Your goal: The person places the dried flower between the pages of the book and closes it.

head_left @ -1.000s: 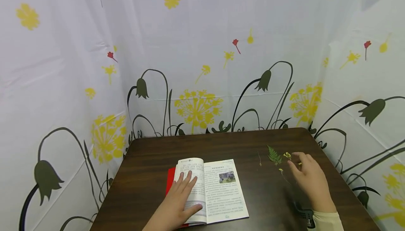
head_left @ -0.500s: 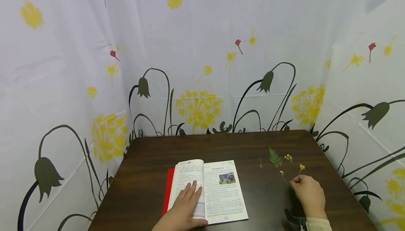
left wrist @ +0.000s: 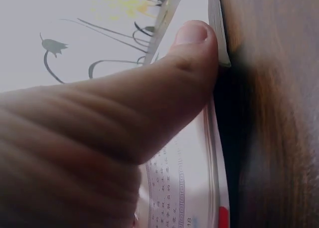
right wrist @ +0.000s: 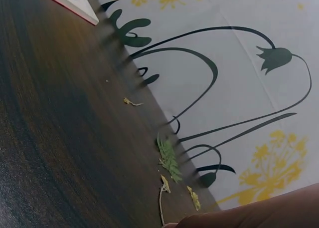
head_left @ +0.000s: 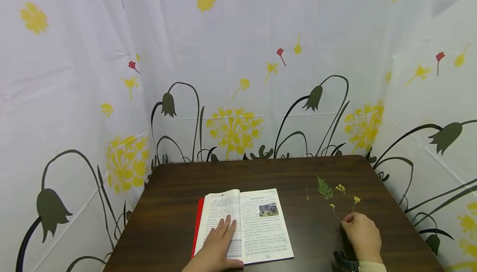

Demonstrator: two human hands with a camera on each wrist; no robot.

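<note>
My left hand [head_left: 220, 239] rests with spread fingers on the left page of an open book [head_left: 266, 230], its thumb along the bottom edge; the left wrist view shows the thumb [left wrist: 192, 43] over the page edges. At the right, my right hand [head_left: 361, 232] is low over the table, thumb and forefinger pinching the stem end of a small yellow dried flower [head_left: 332, 206]. That flower [right wrist: 165, 184] and its thin stem lead down to a fingertip in the right wrist view. Another yellow flower [head_left: 356, 199] stands out just beyond the knuckles, its lower stem hidden by the hand.
A green fern leaf [head_left: 324, 187], a short yellow flower sprig [head_left: 340, 188] and a thin dry stem [head_left: 307, 191] lie farther back on the dark wooden table [head_left: 179, 181]. A red cover [head_left: 198, 222] shows beneath the book's left side. A flower-printed curtain [head_left: 238, 77] surrounds the table.
My right hand has come down and toward me from above the flowers, and its fingers have closed at a stem end. My left hand has slid slightly down the page.
</note>
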